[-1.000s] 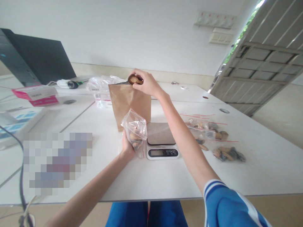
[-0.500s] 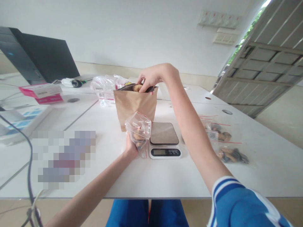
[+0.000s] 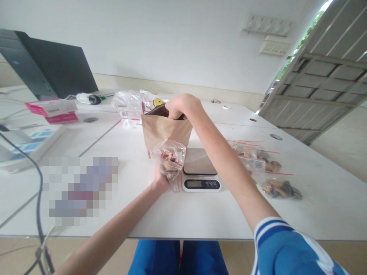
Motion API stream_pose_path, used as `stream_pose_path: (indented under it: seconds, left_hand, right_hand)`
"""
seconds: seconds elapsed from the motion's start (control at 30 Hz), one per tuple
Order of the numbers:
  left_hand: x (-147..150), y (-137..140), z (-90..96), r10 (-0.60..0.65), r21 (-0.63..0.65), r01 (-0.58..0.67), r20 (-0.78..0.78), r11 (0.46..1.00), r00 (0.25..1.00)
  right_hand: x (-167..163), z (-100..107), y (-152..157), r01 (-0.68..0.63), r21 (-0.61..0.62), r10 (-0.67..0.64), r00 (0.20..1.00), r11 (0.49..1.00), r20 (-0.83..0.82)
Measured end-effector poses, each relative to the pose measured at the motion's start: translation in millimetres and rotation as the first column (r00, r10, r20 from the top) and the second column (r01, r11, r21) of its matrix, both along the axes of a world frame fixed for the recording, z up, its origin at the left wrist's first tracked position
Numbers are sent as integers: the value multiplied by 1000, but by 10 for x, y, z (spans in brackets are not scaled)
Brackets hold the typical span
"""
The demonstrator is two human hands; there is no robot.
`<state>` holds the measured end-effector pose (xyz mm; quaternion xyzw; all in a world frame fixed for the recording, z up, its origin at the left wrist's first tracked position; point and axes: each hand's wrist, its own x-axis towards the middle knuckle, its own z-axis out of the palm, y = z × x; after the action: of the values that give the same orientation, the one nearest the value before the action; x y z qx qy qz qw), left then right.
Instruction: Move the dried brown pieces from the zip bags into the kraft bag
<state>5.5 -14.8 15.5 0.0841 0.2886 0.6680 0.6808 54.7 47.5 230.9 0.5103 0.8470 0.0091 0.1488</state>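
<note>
My left hand (image 3: 161, 179) is closed around a clear zip bag (image 3: 171, 158) with brown and dark dried pieces in its lower part. The mouth of this bag points up. Just behind it stands an open brown paper bag (image 3: 166, 128). My right hand (image 3: 180, 104) reaches down over the rim into the paper bag, its fingertips hidden inside, so what they hold does not show. A kitchen scale (image 3: 201, 184) with a steel plate lies right of the zip bag, partly covered by my right forearm.
Several filled zip bags (image 3: 282, 188) lie on the right of the white table. Clear plastic packaging (image 3: 127, 103) is behind the paper bag. Pink-and-white boxes (image 3: 56, 110), a black computer case (image 3: 60, 68) and a cable (image 3: 38, 198) are on the left.
My right hand has lowered from the rim of the paper bag into it. The brown piece it held at the mouth is out of sight. My left hand keeps the zip bag.
</note>
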Motion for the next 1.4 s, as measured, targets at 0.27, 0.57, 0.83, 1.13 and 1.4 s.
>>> stream_pose_path:
  seconds: [0.27,0.57,0.83,1.13,1.4]
  left_hand:
    - [17,-20,34,-16,-13,16,16,1000,1000]
    - [-20,-18,30,-63,-16,64,47,998,997]
    - [-18,-30,60,-73,-31,75,63,997,995]
    - [-5,-55,141,-92,-27,94,80,995,993]
    - [-24,-15,55,-80,-20,82,80,996,994]
  right_hand:
    - [-19,-45,-10,-4,-8,3,997,1000,-83]
    - [-2,-84,37,-107,-19,106,993,994,-56]
    - [138,-114,120,-263,-174,231,956,949,-183]
    - [286,-23,182,-476,-385,344,866,791,-364]
    - [464,67,-359,-270,277,376,793,922,-479]
